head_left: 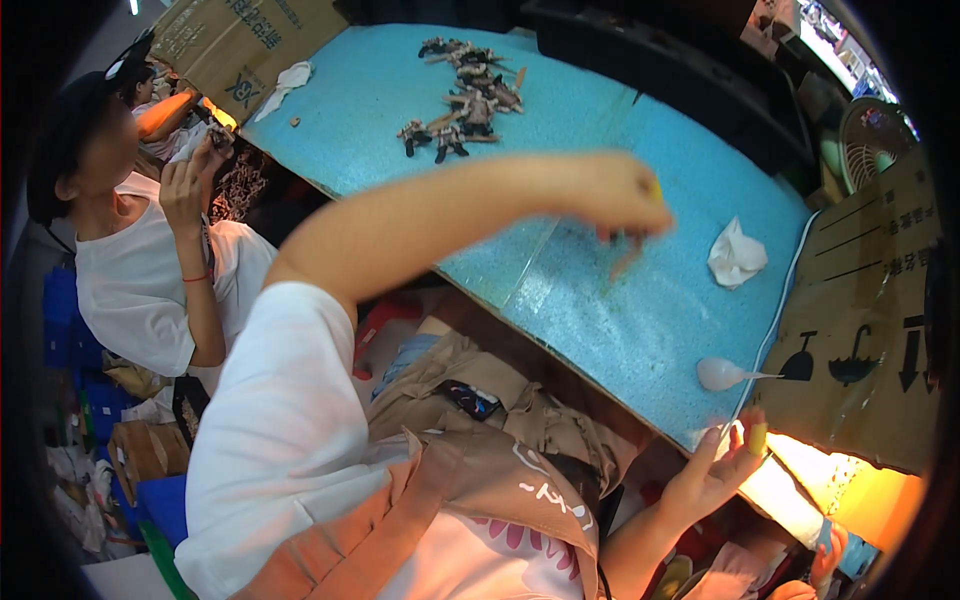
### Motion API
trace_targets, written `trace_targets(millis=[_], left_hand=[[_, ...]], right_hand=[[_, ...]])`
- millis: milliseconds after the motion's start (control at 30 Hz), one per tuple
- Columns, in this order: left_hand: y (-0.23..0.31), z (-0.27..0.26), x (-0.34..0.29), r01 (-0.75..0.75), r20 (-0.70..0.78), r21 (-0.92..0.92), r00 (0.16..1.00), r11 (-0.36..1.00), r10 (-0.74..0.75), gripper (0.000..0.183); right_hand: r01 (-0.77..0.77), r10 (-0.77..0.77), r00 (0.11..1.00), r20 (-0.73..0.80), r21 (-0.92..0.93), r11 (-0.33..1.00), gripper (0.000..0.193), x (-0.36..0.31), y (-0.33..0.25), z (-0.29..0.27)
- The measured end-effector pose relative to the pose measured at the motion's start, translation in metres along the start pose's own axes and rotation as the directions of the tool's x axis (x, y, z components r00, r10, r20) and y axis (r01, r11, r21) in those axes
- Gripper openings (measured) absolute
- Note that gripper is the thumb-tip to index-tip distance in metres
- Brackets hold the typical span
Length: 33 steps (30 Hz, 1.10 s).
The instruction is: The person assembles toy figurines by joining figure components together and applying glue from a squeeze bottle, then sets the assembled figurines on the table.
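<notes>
My left hand reaches across the blue tabletop, its fingers closed on a small brownish piece. Motion smears that piece, so its kind is unclear. A yellow finger cover shows on this hand. My right hand is raised at the table's near right edge, palm up, fingers apart and holding nothing, with yellow on a fingertip. Just above it lies a white squeeze bottle with a thin nozzle. A crumpled white tissue is to the right of my left hand. Several small brown-and-dark figurines lie clustered at the far side.
A black bin lines the far edge. Cardboard stands at the right and far left. A white cable follows the right edge. At the left a co-worker holds a small thing. Orange light glows at lower right.
</notes>
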<state>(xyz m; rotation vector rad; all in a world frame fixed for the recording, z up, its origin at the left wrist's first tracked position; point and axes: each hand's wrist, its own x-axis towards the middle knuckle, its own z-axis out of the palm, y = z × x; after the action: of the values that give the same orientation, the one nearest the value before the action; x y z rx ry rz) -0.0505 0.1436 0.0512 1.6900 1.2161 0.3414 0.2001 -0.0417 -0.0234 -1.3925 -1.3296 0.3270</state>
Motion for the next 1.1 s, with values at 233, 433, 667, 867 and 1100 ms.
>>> trace_targets(millis=[233, 433, 667, 867, 1100], left_hand=[[0.019, -0.137, 0.072, -0.382, -0.724, -0.16, 0.672, 0.91, 0.154, 0.065], [-0.112, -0.16, 0.061, 0.599, -0.833, 0.366, 0.553, 0.712, -0.037, 0.066], [-0.085, -0.074, 0.039, 0.44, -0.632, 0.57, 0.775, 0.694, 0.028, 0.057], [-0.077, -0.038, 0.048, -0.366, -0.069, 0.698, 0.821, 0.615, 0.567, 0.042], [-0.068, -0.021, 0.023, -0.325, -0.104, 0.845, 0.681, 0.425, 0.725, 0.052]], right_hand=[[-0.032, 0.037, 0.999, 0.035, -0.138, 0.99, 0.045, 0.005, 0.012, 0.025], [0.055, -0.04, 0.997, 0.071, -0.22, 0.974, 0.044, 0.007, 0.008, 0.025], [0.039, -0.011, 0.994, 0.11, -0.252, 0.967, 0.047, 0.013, 0.01, 0.034], [0.078, -0.056, 0.987, 0.153, -0.147, 0.986, 0.051, 0.025, 0.01, 0.043], [0.126, -0.094, 0.984, 0.152, -0.218, 0.968, 0.029, 0.025, 0.018, 0.048]])
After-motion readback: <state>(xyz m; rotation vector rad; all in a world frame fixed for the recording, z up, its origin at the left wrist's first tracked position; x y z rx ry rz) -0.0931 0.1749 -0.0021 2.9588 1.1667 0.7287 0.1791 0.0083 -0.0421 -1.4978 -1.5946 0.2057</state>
